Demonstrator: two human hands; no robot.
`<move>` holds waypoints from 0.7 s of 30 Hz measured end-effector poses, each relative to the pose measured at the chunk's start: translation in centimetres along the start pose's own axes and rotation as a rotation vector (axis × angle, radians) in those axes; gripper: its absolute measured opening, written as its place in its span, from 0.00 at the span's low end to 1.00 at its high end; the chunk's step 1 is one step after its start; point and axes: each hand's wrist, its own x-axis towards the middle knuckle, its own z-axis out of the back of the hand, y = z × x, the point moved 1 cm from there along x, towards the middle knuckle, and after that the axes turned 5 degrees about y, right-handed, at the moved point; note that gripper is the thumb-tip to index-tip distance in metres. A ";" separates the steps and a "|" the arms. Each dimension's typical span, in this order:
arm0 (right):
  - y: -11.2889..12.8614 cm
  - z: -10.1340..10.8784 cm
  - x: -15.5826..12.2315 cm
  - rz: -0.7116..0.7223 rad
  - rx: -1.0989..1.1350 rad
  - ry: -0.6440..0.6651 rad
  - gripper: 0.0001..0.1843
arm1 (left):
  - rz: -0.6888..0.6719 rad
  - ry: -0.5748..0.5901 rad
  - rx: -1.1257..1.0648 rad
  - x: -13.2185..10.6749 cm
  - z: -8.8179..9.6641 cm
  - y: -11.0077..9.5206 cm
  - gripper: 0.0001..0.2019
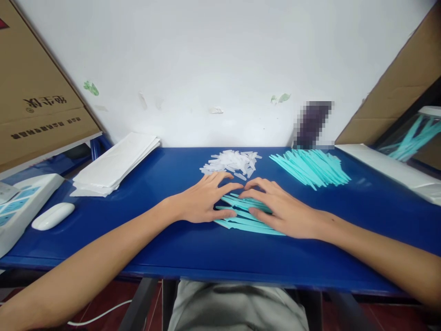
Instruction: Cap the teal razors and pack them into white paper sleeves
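A small spread of slim turquoise plastic sticks, shaped like eyebrow razors (255, 224), lies on the blue table in front of me. My left hand (206, 197) rests at their left ends, thumb and fingers apart. Over their right part lies my right hand (279, 207), its fingers curved and spread, touching or just above the sticks. The two index fingertips nearly meet above the spread. Neither hand is closed round anything. Just beyond my fingers is a heap of small translucent white plastic pieces (236, 162), which look like covers. My right hand hides some of the sticks' right ends.
A bigger pile of turquoise sticks (312, 169) lies at the back right. White paper sheets or bags (115, 163) are stacked left, near a white mouse (53, 216) and a power strip (31, 202). Cardboard (44, 87) stands at both sides; a white wall (220, 69) closes the back.
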 end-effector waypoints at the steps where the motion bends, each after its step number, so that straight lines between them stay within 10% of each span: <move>1: 0.0 0.0 0.0 0.005 -0.004 -0.009 0.20 | -0.005 0.003 -0.002 0.0 0.0 0.0 0.33; 21: -0.1 -0.2 0.2 -0.006 -0.072 -0.210 0.10 | -0.026 -0.010 -0.005 -0.1 -0.2 0.3 0.30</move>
